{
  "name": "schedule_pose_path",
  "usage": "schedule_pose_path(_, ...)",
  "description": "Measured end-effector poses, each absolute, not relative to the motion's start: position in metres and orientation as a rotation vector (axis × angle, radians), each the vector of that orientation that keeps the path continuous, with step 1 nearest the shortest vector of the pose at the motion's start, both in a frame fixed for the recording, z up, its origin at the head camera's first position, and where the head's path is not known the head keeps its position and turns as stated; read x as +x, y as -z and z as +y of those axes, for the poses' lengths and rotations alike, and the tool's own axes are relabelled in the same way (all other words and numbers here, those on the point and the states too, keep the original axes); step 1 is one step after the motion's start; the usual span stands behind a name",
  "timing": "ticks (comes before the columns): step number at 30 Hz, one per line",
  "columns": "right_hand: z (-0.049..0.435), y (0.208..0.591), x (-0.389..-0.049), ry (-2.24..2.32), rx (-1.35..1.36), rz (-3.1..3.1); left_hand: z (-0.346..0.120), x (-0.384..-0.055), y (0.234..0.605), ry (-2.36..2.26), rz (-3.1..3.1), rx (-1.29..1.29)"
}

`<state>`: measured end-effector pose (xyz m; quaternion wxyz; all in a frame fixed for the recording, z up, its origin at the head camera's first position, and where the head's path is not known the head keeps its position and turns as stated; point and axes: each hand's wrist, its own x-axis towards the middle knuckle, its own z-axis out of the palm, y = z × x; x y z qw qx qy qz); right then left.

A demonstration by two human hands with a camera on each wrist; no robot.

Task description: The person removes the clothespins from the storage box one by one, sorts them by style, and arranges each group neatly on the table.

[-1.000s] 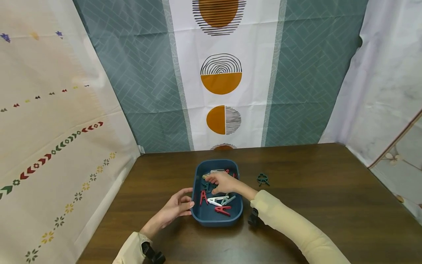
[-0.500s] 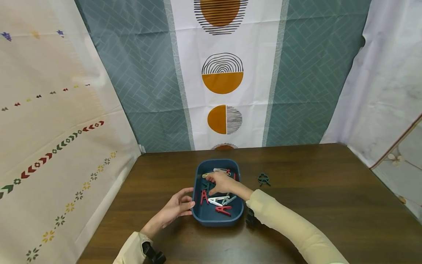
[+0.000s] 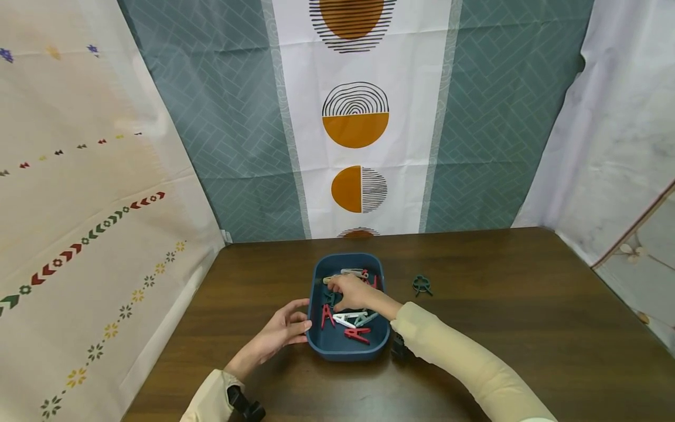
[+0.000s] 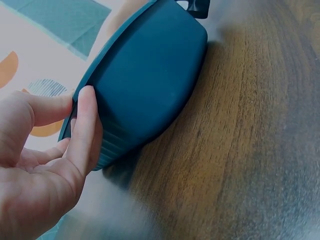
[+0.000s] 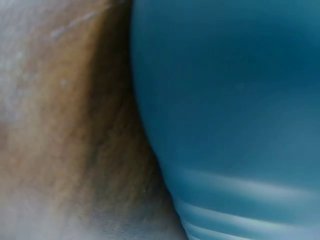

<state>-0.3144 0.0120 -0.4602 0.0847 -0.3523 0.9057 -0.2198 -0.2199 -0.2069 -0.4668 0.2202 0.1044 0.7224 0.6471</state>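
A blue plastic bin (image 3: 348, 350) stands on the table, holding several clothespins. My left hand (image 3: 282, 328) grips its left rim, thumb on one side of the wall and fingers on the other, as the left wrist view shows. Inside the bin, my right hand (image 3: 354, 292) reaches down among the pins, fingers bent. A dark green clip (image 3: 330, 298) lies by its thumb and fingers; whether they hold it is hidden. Nearer the front are a red clothespin (image 3: 357, 334), a white clothespin (image 3: 345, 319) and another red one at the left. The right wrist view shows only the bin's outer wall (image 5: 230, 110).
A dark green round clip (image 3: 422, 285) lies on the brown wooden table (image 3: 501, 305) to the right of the bin. Patterned cloths hang behind the table and along both sides. Each wrist wears a small black camera.
My right hand and forearm have shifted slightly left within the bin. The left hand keeps its place on the rim. The view has tilted a little.
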Motion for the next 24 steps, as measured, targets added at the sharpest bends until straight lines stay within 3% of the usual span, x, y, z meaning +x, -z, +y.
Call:
schedule_pose_path(13,0.037,0.443,-0.318,1.073,-1.141,2.494,-0.208,-0.222,0.465,-1.800,1.990,0.299)
schedule_pose_path(24,0.070,0.433,-0.312,1.588,-1.004,2.037,-0.206,-0.221,0.468,-1.804,1.986,0.259)
